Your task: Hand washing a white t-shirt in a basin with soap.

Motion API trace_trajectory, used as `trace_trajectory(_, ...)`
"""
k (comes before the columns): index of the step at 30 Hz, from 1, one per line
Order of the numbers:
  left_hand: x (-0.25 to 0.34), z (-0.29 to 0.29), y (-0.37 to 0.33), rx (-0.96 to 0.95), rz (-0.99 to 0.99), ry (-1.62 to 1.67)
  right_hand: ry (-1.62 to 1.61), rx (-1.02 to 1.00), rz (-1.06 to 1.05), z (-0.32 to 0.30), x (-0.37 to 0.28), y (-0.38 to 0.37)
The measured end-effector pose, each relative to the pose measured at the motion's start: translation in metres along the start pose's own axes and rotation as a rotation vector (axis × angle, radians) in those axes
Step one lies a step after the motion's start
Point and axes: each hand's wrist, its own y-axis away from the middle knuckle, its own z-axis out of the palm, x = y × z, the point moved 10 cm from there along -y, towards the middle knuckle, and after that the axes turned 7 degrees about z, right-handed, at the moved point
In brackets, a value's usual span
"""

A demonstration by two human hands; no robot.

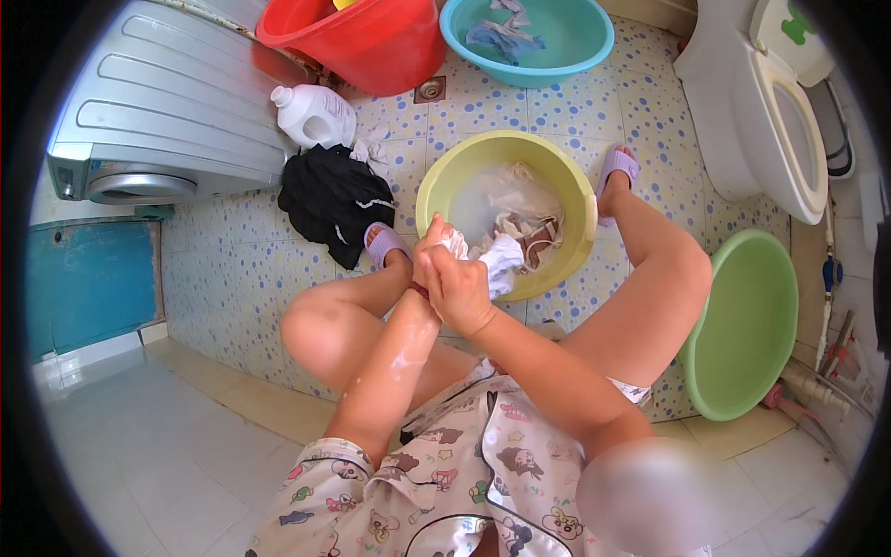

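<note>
My left hand (430, 252) and my right hand (461, 295) are close together over the near left rim of a yellow basin (577, 269). Both are closed on a wet white cloth (504, 261), which hangs over the basin's inside. What kind of garment it is, I cannot make out. Suds streak my left forearm. Cloudy, soapy water fills the basin, with white and brown laundry (529, 227) soaking in it. My fingers hide part of the cloth.
Black clothing (325, 200) lies on the floor by my left foot, beside a white jug (316, 115). Beyond are a red tub (371, 46) and a blue basin (548, 71) with cloth inside. A green basin (747, 325), toilet (761, 121) and washing machine (186, 93) flank me.
</note>
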Motion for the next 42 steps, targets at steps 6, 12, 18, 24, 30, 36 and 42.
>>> trace_trajectory(6, 0.021, 0.038, 0.011, 0.317, -0.565, 1.225, 0.081, -0.058, 0.295, 0.005, 0.063, -0.025)
trace_trajectory(12, 0.033, 0.05, 0.004, 0.267, -0.563, 1.33, -0.087, 0.033, 0.035, -0.013, 0.038, -0.034)
trace_trajectory(18, 0.013, -0.012, 0.012, 0.349, 0.163, 0.865, -0.07, -0.721, 0.195, 0.064, 0.022, 0.019)
trace_trajectory(24, 0.021, 0.031, 0.002, 0.002, -0.235, 1.181, -0.053, 0.056, 0.01, 0.002, 0.015, -0.024)
trace_trajectory(30, 0.025, 0.046, 0.004, 0.194, -0.496, 1.367, 0.029, -0.141, 0.062, 0.0, 0.035, -0.034)
trace_trajectory(36, 0.025, -0.009, 0.012, 0.31, 0.143, 0.767, -0.201, -0.048, -0.121, -0.006, -0.009, -0.008)
trace_trajectory(42, 0.019, 0.024, -0.002, -0.115, -0.073, 0.68, -0.065, 0.062, 0.076, -0.002, 0.018, -0.006)
